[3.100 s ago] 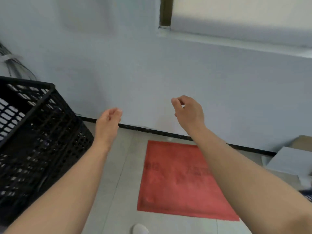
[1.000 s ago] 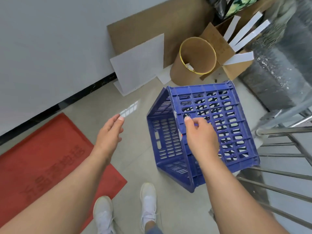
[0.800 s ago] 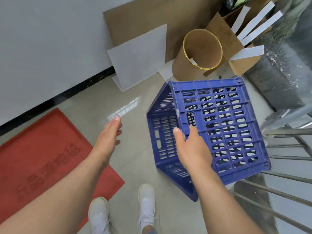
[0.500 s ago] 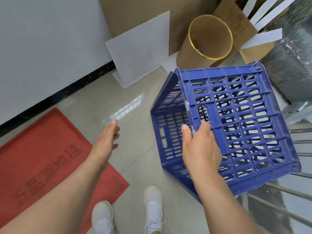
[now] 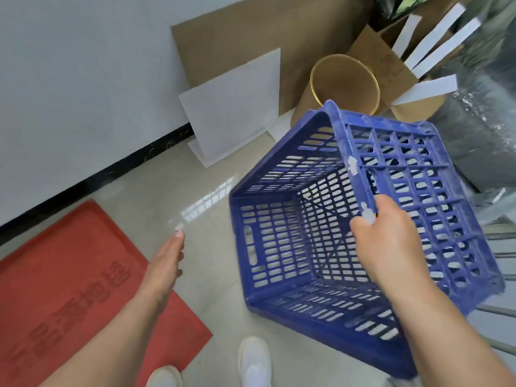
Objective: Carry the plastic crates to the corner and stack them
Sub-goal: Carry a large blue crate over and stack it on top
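Note:
A blue slotted plastic crate hangs tilted on its side above the floor, its open mouth turned toward me and to the left. My right hand grips the crate's upper rim, thumb on the near side and fingers curled behind it. My left hand is held out flat, fingers straight, a little to the left of the crate and not touching it. The black crate is out of view.
A red floor mat lies at the lower left. Cardboard sheets, a round cardboard drum and an open box with white strips lean against the wall behind the crate. Metal rails run at the right. My white shoes are below.
The view swung from the black crate to the blue one. My right hand took its rim and lifted it nearer, turning the open mouth toward me. My left hand stayed open beside it.

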{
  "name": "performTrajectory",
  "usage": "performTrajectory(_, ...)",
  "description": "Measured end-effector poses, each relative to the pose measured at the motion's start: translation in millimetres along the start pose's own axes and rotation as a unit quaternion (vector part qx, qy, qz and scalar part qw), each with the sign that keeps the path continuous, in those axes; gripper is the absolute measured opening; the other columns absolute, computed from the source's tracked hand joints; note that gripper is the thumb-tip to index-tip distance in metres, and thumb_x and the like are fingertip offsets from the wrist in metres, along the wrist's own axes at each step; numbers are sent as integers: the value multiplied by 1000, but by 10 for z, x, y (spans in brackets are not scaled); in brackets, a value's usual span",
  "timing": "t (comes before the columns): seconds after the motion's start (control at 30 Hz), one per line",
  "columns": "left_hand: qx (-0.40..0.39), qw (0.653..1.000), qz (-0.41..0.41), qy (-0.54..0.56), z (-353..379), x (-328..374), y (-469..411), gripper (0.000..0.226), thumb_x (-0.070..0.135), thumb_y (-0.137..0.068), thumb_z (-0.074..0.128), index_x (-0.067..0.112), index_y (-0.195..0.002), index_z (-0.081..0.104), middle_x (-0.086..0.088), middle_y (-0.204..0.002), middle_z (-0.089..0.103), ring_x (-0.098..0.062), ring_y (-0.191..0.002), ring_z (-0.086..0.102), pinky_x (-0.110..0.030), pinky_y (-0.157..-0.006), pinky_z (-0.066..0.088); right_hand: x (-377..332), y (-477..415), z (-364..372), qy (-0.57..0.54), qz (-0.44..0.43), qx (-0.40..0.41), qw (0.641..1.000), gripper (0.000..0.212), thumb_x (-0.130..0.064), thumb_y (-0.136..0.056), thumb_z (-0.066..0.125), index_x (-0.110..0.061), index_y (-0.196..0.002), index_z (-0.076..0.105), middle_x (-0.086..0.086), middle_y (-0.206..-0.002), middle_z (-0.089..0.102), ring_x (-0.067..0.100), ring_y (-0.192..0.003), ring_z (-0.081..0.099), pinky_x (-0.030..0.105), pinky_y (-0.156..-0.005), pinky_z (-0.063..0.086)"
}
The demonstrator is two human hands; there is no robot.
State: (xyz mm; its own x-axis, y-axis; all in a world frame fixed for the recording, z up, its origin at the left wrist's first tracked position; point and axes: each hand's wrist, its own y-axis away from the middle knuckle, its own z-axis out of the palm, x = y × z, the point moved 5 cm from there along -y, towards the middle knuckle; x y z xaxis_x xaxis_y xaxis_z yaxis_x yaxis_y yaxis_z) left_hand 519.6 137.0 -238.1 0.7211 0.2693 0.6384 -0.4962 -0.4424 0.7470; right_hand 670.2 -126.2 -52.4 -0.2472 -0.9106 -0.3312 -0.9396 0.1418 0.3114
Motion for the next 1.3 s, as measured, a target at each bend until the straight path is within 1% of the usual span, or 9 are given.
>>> performTrajectory(0.07, 4, 1000, -6, -5, -24, -32, -11, 57, 50, -98, 37, 19, -146, 39, -2, -146, 47, -18, -127, 48, -43, -108, 38, -45, -24, -71, -24, -22, -3, 999, 13, -11, -91, 45, -11, -78, 43, 7, -67, 47, 25, -56, 38, 33, -51, 28)
performTrajectory(0.17, 22, 1000, -11, -14, -153, -46, -67, 60, 53, -97, 38, 20, -147, 37, 1, -150, 42, -19, -134, 43, -44, -112, 34, -70, -51, -139, -119, -24, -26, 992, 8, -5, -86, 51, -5, -87, 59, 20, -68, 56, 24, -54, 37, 32, -51, 28)
performTrajectory(0.27, 43, 999, -18, -22, -336, -67, -181, 70, 62, -90, 40, 23, -149, 35, -1, -155, 37, -23, -140, 37, -46, -115, 28, -69, -47, -167, -239, 22, -77, 968, 19, 0, -84, 53, -16, -85, 62, -4, -43, 43, 15, -38, 28, 20, -42, 25)
performTrajectory(0.43, 174, 982, -79, 14, -880, -229, -338, 60, 48, -95, 46, 10, -142, 41, -21, -139, 52, -40, -123, 52, -45, -104, 39, -134, 11, -166, -359, 63, -180, 914, 25, 8, -86, 46, -11, -96, 60, -8, -39, 28, 6, -30, 18, 10, -36, 19)
performTrajectory(0.57, 198, 968, -136, 79, -1223, -287, -375, 48, 43, -94, 49, 1, -113, 61, -22, -103, 67, -39, -87, 64, -45, -80, 51, -222, 63, -74, -360, 53, -187, 912, 23, 6, -87, 46, -10, -97, 60, -9, -39, 29, 5, -29, 21, 12, -33, 20)
performTrajectory(0.7, 219, 964, -110, 102, -1467, -159, -308, 30, 29, -94, 51, 2, -104, 62, -18, -91, 68, -35, -82, 65, -47, -82, 54, -339, 98, -26, -364, 51, -165, 915, 21, 5, -88, 46, -11, -94, 60, -10, -38, 30, 4, -28, 23, 12, -31, 20)
performTrajectory(0.93, 236, 952, -106, 160, -2300, -374, -202, 45, 45, -81, 54, 15, -112, 66, -14, -97, 74, -34, -80, 72, -51, -70, 59, -631, 280, 259, -325, 24, -172, 930, 21, -1, -87, 50, -14, -99, 61, -2, -48, 41, 9, -33, 33, 17, -36, 28)
performTrajectory(1.1, 317, 921, -108, 201, -2870, -559, 218, 37, 37, -88, 57, 10, -112, 66, -14, -93, 72, -31, -70, 67, -50, -74, 57, -969, 464, 634, -302, 4, -213, 929, 12, -5, -91, 51, -14, -94, 59, 3, -52, 48, 10, -31, 41, 19, -35, 35)
performTrajectory(1.3, 409, 872, -118, 242, -3549, -1008, 785, 34, 38, -84, 62, 13, -107, 67, -10, -89, 72, -29, -69, 68, -43, -63, 57, -1344, 812, 1209, -255, -24, -278, 926, 13, -9, -94, 51, -14, -83, 55, 8, -61, 54, 16, -42, 46, 17, -35, 36)
